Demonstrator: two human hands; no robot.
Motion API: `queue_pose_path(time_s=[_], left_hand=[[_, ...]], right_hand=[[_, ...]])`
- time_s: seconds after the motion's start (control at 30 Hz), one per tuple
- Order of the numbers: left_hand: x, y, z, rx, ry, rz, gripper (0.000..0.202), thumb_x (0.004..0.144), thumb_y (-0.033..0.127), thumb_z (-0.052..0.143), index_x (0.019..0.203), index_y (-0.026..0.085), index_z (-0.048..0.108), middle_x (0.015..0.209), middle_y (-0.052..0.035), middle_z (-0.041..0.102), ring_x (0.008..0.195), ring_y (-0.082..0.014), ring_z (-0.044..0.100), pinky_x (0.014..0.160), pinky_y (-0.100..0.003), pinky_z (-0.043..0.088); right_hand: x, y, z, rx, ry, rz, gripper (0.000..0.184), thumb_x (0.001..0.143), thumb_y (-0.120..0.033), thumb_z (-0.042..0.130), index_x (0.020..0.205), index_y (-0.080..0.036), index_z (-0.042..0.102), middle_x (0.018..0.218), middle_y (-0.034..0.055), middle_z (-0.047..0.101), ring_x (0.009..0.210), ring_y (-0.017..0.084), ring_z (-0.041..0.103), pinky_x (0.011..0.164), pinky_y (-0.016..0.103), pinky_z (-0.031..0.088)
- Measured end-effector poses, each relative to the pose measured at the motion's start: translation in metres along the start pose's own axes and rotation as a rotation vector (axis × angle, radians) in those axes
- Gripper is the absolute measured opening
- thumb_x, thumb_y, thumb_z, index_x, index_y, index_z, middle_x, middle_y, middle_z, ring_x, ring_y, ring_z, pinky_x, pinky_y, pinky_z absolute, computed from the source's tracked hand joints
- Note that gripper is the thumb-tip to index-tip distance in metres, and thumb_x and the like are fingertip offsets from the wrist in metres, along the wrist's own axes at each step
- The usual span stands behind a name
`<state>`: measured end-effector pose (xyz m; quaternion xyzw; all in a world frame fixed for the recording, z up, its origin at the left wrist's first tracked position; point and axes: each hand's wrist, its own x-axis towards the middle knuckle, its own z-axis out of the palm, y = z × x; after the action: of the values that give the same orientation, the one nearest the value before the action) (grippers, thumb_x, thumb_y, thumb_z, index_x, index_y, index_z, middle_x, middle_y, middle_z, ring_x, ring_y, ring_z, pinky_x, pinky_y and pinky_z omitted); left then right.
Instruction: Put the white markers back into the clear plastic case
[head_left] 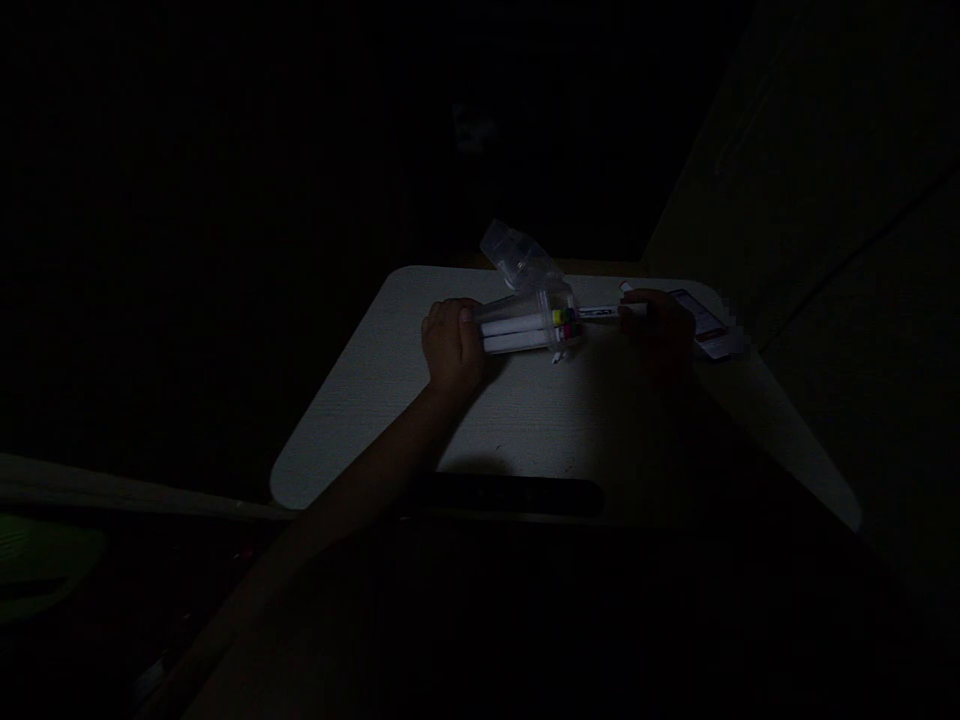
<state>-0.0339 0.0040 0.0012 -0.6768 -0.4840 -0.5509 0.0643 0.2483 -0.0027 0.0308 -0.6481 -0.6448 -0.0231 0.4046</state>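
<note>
The scene is very dark, and only a small white table (525,420) is lit. My left hand (452,345) is closed round the end of a clear plastic pouch (529,320) that lies on its side and holds several white markers with coloured caps. The pouch's open flap (517,255) sticks up behind it. My right hand (660,330) is in shadow and grips one white marker (611,312), which points into the pouch's mouth.
A small card or packet (705,325) lies at the table's right edge, just past my right hand. A dark flat bar (517,495) runs along the table's near edge. Everything round the table is too dark to make out.
</note>
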Motion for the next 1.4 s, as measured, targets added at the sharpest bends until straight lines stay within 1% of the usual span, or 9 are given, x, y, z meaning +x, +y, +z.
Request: queue_pose_path(time_s=[0.17, 0.3, 0.4, 0.53, 0.63, 0.93, 1.13, 1.3, 1.4], left_hand=[[-0.001, -0.001, 0.001, -0.006, 0.004, -0.001, 0.069, 0.102, 0.058, 0.01, 0.095, 0.019, 0.065, 0.092, -0.0151, 0.067, 0.09, -0.0275, 0.06, 0.083, -0.044, 0.043], [-0.001, 0.0, 0.002, -0.012, 0.018, -0.004, 0.067, 0.103, 0.058, 0.01, 0.094, 0.019, 0.064, 0.091, -0.0133, 0.067, 0.089, -0.0259, 0.061, 0.082, -0.042, 0.043], [0.0, 0.001, 0.002, 0.003, 0.014, -0.014, 0.067, 0.102, 0.059, 0.01, 0.094, 0.02, 0.064, 0.09, -0.0129, 0.067, 0.089, -0.0255, 0.061, 0.082, -0.041, 0.043], [0.0, 0.001, 0.001, 0.007, 0.012, -0.016, 0.068, 0.102, 0.06, 0.008, 0.094, 0.021, 0.063, 0.09, -0.0124, 0.067, 0.09, -0.0255, 0.061, 0.083, -0.041, 0.043], [0.0, 0.0, 0.001, 0.0, 0.005, -0.015, 0.068, 0.102, 0.06, 0.009, 0.095, 0.02, 0.063, 0.091, -0.0124, 0.067, 0.09, -0.0257, 0.061, 0.084, -0.041, 0.043], [-0.001, -0.001, 0.002, -0.028, 0.008, -0.006, 0.065, 0.103, 0.057, 0.012, 0.097, 0.019, 0.064, 0.092, -0.0132, 0.066, 0.091, -0.0265, 0.059, 0.084, -0.043, 0.042], [0.0, 0.001, 0.001, -0.031, 0.012, 0.006, 0.066, 0.103, 0.058, 0.011, 0.095, 0.019, 0.064, 0.091, -0.0134, 0.067, 0.09, -0.0266, 0.06, 0.083, -0.043, 0.041], [-0.001, 0.0, 0.001, -0.025, 0.005, 0.013, 0.065, 0.103, 0.057, 0.011, 0.096, 0.02, 0.063, 0.092, -0.0129, 0.067, 0.09, -0.0263, 0.059, 0.083, -0.042, 0.041], [-0.001, 0.0, 0.002, -0.005, 0.014, 0.023, 0.065, 0.103, 0.056, 0.01, 0.095, 0.019, 0.063, 0.091, -0.0122, 0.067, 0.089, -0.0255, 0.059, 0.082, -0.041, 0.042]], right_hand=[[0.007, -0.021, -0.027, 0.297, 0.351, -0.057, 0.039, 0.091, -0.034, 0.06, 0.125, -0.014, 0.063, 0.106, 0.0102, 0.074, 0.091, 0.022, 0.072, 0.086, 0.044, 0.06], [0.004, -0.047, -0.056, 0.371, 0.777, -0.306, 0.041, 0.09, -0.048, 0.063, 0.118, -0.018, 0.067, 0.103, 0.0043, 0.072, 0.103, 0.023, 0.072, 0.093, 0.048, 0.054], [0.0, -0.062, -0.069, 0.413, 0.848, -0.36, 0.04, 0.092, -0.055, 0.057, 0.114, -0.023, 0.066, 0.102, -0.0007, 0.07, 0.101, 0.022, 0.073, 0.092, 0.052, 0.051], [-0.005, -0.07, -0.065, 0.606, 0.695, -0.406, 0.037, 0.095, -0.056, 0.055, 0.117, -0.027, 0.057, 0.097, -0.0021, 0.067, 0.092, 0.02, 0.073, 0.075, 0.041, 0.056], [-0.006, -0.066, -0.056, 0.692, 0.57, -0.398, 0.038, 0.096, -0.057, 0.052, 0.12, -0.028, 0.048, 0.103, 0.0008, 0.063, 0.099, 0.022, 0.072, 0.076, 0.041, 0.059], [0.001, -0.037, -0.026, 0.684, 0.471, -0.325, 0.038, 0.093, -0.052, 0.058, 0.117, -0.023, 0.049, 0.095, 0.0033, 0.069, 0.063, 0.012, 0.062, 0.058, 0.031, 0.055], [-0.011, -0.047, -0.015, 0.677, 0.399, -0.145, 0.035, 0.092, -0.047, 0.058, 0.114, -0.02, 0.056, 0.096, 0.0068, 0.073, 0.068, 0.016, 0.065, 0.064, 0.034, 0.056], [-0.014, -0.042, -0.008, 0.427, 0.246, -0.124, 0.045, 0.1, -0.055, 0.036, 0.128, -0.024, 0.052, 0.111, 0.0088, 0.072, 0.086, 0.02, 0.071, 0.077, 0.041, 0.059], [-0.014, -0.037, -0.002, 0.425, 0.235, -0.17, 0.049, 0.099, -0.061, 0.038, 0.131, -0.028, 0.054, 0.11, 0.0064, 0.073, 0.083, 0.019, 0.071, 0.074, 0.039, 0.06]])
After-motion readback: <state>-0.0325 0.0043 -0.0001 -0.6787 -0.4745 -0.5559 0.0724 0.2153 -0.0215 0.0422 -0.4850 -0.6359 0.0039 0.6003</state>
